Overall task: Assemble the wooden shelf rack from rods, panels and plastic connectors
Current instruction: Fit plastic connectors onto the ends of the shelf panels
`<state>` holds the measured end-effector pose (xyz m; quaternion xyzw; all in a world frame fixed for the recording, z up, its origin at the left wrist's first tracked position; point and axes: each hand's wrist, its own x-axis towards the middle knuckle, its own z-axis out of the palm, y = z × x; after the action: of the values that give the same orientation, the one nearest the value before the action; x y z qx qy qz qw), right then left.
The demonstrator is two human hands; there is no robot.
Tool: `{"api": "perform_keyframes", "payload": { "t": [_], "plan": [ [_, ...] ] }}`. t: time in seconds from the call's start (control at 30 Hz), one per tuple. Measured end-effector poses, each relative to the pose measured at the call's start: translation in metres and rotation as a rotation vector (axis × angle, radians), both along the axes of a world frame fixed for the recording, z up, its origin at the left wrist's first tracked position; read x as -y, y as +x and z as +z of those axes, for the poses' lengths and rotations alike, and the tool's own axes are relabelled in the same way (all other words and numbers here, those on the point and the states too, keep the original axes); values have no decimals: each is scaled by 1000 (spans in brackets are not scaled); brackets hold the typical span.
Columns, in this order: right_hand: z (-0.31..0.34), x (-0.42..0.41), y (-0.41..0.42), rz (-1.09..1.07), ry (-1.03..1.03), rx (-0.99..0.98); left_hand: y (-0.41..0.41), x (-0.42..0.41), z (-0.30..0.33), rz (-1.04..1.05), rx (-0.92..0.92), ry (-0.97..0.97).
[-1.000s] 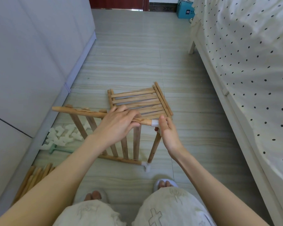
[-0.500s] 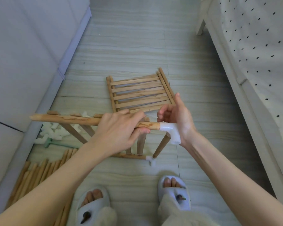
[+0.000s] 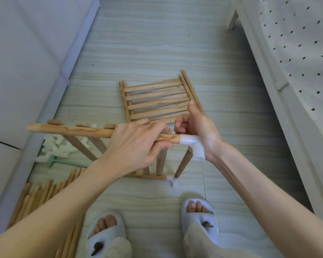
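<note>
The rod [image 3: 69, 130] lies level across the middle of the view, part of a half-built frame [image 3: 157, 164] standing on the floor [image 3: 147, 43]. A white connector [image 3: 192, 144] caps the rod's right end, with one socket pointing down. The left hand [image 3: 136, 146] is wrapped around the rod just beside the connector, fingers over the top and thumb under. The right hand [image 3: 198, 127] presses its palm against the connector's outer side, fingers loosely curled above it, thumb up. Below, a leg [image 3: 183, 164] slants down to a second connector [image 3: 172, 181] on the floor, where the frame's bottom rail meets it. Just behind the hands a slatted panel [image 3: 157, 99] lies flat. To the left, near the cabinet [image 3: 26, 62], sits a heap of spare connectors [image 3: 54, 148] with a green mallet [image 3: 67, 163] beside it, and a bundle of rods [image 3: 41, 194] nearer the feet. Slippers [image 3: 104, 237] show at the bottom, and a dotted bed [image 3: 296, 53] runs along the right.
</note>
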<state>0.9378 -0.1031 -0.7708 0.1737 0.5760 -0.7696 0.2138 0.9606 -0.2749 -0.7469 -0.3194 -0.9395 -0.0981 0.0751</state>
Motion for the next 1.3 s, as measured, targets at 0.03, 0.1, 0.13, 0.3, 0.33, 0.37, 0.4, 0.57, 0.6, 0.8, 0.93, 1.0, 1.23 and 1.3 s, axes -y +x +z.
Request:
{"api": "perform_keyframes", "payload": {
  "t": [0.03, 0.1, 0.13, 0.3, 0.33, 0.37, 0.4, 0.57, 0.6, 0.8, 0.93, 1.0, 1.23, 1.3],
  "plan": [
    [2, 0, -1, -16, -31, 10, 0, 0, 0, 17, 11, 5],
    [7, 1, -2, -98, -85, 12, -3, 1, 1, 62, 49, 43],
    [11, 1, -3, -125, -89, -17, -6, 3, 2, 70, 53, 57],
    [41, -18, 1, 13, 313, -316, -17, 27, 38, 107, 179, 379],
    [47, -21, 4, 61, 460, -394, -18, 34, 43, 118, 257, 527],
    [52, -23, 6, 101, 607, -469, -18, 38, 46, 115, 328, 661],
    [55, -24, 7, 122, 738, -527, -17, 41, 47, 114, 381, 763],
    [53, -3, 1, 399, 1362, -630, 6, 62, 11, 370, 741, 985],
    [47, 5, 5, 426, 1426, -663, 11, 69, 2, 450, 878, 1091],
    [13, 48, 27, 571, 1581, -891, 19, 96, -19, 807, 1313, 1109],
    [7, 59, 33, 597, 1509, -914, 8, 81, -14, 926, 1048, 769],
    [8, 58, 30, 570, 1427, -873, 5, 74, -18, 932, 928, 634],
    [25, 2, 16, 922, 1229, -701, 1, 79, -23, 751, 847, 423],
    [30, -31, 10, 1084, 1325, -553, -1, 79, -20, 713, 846, 358]
  ]
}}
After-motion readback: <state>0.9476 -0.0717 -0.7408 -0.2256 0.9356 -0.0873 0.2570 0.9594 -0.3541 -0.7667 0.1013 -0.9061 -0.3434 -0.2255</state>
